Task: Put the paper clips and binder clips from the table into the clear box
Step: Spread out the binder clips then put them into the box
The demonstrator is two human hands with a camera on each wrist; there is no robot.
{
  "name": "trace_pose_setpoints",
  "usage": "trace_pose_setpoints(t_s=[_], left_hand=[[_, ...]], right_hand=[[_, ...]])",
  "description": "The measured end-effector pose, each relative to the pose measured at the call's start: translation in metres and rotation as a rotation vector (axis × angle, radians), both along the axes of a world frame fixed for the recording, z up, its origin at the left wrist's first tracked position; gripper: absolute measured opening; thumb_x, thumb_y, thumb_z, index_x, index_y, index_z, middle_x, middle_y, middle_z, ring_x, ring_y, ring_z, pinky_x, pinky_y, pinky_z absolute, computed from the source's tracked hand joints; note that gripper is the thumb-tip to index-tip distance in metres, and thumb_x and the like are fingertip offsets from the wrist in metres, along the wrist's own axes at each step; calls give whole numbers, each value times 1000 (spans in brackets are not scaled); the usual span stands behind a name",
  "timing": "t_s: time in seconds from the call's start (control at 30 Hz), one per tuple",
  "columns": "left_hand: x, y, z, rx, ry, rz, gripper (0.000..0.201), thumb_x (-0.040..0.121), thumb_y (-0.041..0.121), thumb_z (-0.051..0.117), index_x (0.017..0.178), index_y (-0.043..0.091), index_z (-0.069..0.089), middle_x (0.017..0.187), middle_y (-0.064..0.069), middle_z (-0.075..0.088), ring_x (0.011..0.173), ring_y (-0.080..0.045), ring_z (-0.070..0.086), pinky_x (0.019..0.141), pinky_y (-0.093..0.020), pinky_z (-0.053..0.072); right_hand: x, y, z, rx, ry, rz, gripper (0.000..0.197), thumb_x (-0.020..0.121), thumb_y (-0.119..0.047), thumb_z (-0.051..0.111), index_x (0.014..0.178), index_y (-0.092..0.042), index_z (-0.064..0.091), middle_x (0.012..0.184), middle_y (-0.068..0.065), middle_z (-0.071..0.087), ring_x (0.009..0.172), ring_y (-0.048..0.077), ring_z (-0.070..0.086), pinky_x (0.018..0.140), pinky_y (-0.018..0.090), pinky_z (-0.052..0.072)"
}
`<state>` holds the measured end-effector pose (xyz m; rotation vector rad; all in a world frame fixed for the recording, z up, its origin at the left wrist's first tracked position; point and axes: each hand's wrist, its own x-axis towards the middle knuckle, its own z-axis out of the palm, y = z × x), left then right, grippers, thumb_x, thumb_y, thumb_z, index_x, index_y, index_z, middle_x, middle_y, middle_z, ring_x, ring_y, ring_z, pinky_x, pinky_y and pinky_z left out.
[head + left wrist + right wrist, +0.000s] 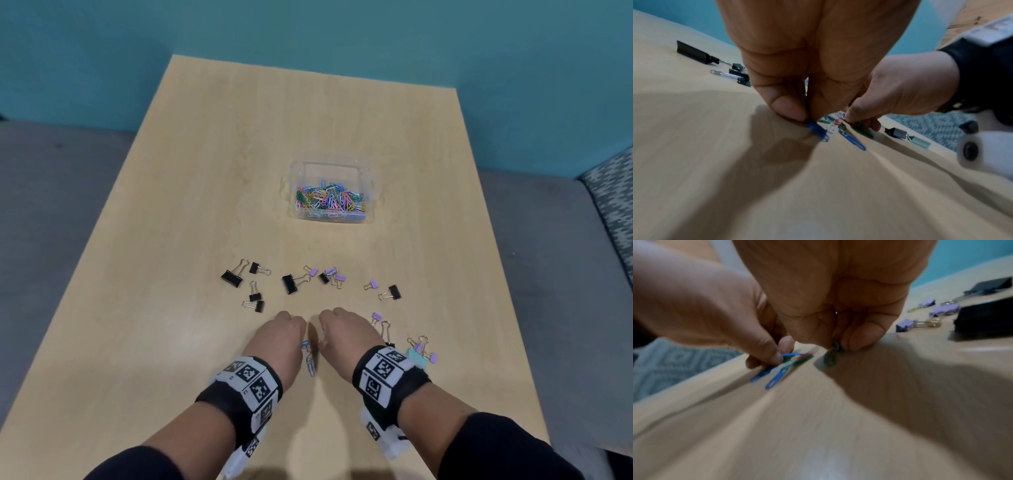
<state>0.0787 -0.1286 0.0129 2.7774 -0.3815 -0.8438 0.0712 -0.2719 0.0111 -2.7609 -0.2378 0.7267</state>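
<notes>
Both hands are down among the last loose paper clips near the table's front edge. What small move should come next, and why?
Probably close both pinches and lift. The left hand pinches a blue clip that lies on the table; the right hand pinches a green clip at its fingertips. Other clips lie between them, and the box sits farther back, so lifting precedes carrying.

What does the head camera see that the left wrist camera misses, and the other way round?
Only the head view shows the clear box of coloured paper clips and the whole spread of binder clips. Only the left wrist view shows the left hand pinching a blue paper clip against the table, with loose clips beside it. Both show the right hand close by.
</notes>
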Motion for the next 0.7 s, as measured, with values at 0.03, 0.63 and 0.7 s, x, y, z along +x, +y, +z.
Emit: trace_pose_setpoints(t_s=[0.03,0.63,0.7], left_hand=[[-1,-1,1,15,-3,-14,20,80,-1,44,79,17,34,84,0,34,66,-21,39,60,-29,34],[165,-20,70,-569,-117,437,12,66,-1,58,67,10,56,56,-5,62,50,-22,64,51,-29,48],[193,-38,78,-562,-198,400,10,66,3,57,68,12,56,59,-2,63,58,-23,66,56,-32,53]], right_hand=[[1,-3,0,23,23,-45,14,84,-9,45,76,-18,36,75,-2,39,71,24,44,52,28,27],[166,-91,57,311,-203,-429,5,74,-11,58,75,-15,60,69,-2,60,67,24,61,62,31,49],[195,-88,64,267,-214,-405,7,74,-12,57,76,-18,60,73,-1,62,69,23,63,63,29,50]])
